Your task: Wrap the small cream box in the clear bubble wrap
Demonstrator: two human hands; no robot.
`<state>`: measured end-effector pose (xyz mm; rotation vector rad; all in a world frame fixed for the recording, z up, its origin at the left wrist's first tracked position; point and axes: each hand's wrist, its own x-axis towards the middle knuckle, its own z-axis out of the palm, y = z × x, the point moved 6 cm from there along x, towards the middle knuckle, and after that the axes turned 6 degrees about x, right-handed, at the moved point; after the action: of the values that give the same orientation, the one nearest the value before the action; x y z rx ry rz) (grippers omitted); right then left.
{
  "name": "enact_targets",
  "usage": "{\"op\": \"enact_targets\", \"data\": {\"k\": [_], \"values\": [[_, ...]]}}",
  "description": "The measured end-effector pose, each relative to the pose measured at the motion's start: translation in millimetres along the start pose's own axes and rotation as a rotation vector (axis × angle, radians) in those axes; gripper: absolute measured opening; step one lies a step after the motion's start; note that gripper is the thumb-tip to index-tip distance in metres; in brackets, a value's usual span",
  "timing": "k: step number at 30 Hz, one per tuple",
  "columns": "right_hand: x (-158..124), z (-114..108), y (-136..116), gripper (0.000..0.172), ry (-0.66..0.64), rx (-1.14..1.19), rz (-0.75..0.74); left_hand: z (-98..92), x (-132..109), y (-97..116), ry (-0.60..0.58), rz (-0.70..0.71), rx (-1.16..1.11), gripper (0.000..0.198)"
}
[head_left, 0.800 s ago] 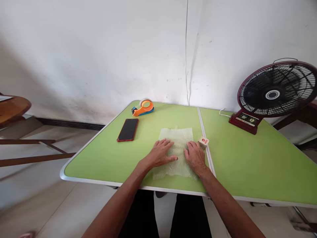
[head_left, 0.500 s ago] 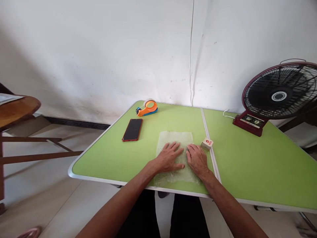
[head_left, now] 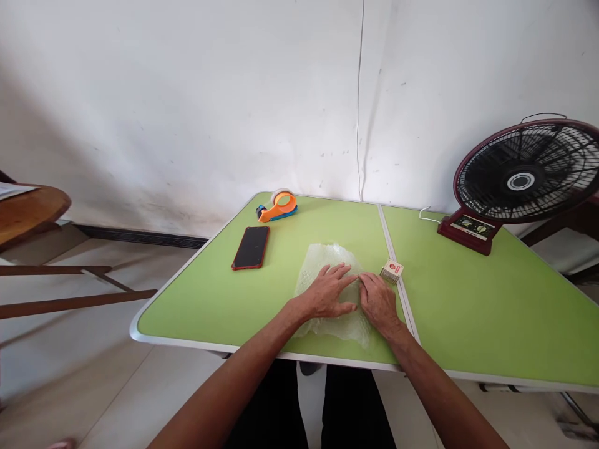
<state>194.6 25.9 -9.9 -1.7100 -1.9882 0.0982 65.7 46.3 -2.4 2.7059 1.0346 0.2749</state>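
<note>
A sheet of clear bubble wrap lies in front of me near the table's front edge, its outline wrinkled and uneven. My left hand rests on top of the sheet, fingers spread and thumb stretched to the right. At the sheet's right edge, my right hand has its fingers curled together, gripping the wrap there; the fingertips are partly hidden. Just beyond my right hand stands a small cream box with red print, close to the table's seam.
On the green table, a red-edged phone lies to the left. Behind it stands an orange and blue tape dispenser. A dark red fan occupies the far right, its white cord running behind. A wooden chair is at the left.
The bubble wrap's right edge has shifted and its far edge has become rounded and crumpled. Both hands have moved slightly right, and my left fingers now reach close to my right fingertips.
</note>
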Motion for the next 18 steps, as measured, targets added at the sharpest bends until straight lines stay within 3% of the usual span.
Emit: {"op": "enact_targets", "data": {"k": [7, 11, 13, 15, 18], "values": [[-1.4, -3.9, 6.2, 0.034, 0.049, 0.054, 0.000, 16.9, 4.7, 9.1, 0.072, 0.023, 0.035, 0.079], [-1.7, -25.1, 15.5, 0.031, 0.203, 0.084, -0.025, 19.1, 4.1, 7.8, 0.058, 0.018, 0.048, 0.081], [0.7, -38.3, 28.9, 0.034, 0.277, 0.028, 0.025, 20.0, 4.1, 7.5, 0.046, 0.014, 0.045, 0.082], [5.2, -46.9, 48.2, 0.049, 0.291, -0.049, 0.122, 20.2, 4.3, 7.8, 0.043, 0.017, 0.045, 0.081], [11.8, -46.9, 78.8, 0.060, 0.182, -0.026, 0.280, 19.3, 4.4, 8.0, 0.056, 0.019, 0.038, 0.080]]}}
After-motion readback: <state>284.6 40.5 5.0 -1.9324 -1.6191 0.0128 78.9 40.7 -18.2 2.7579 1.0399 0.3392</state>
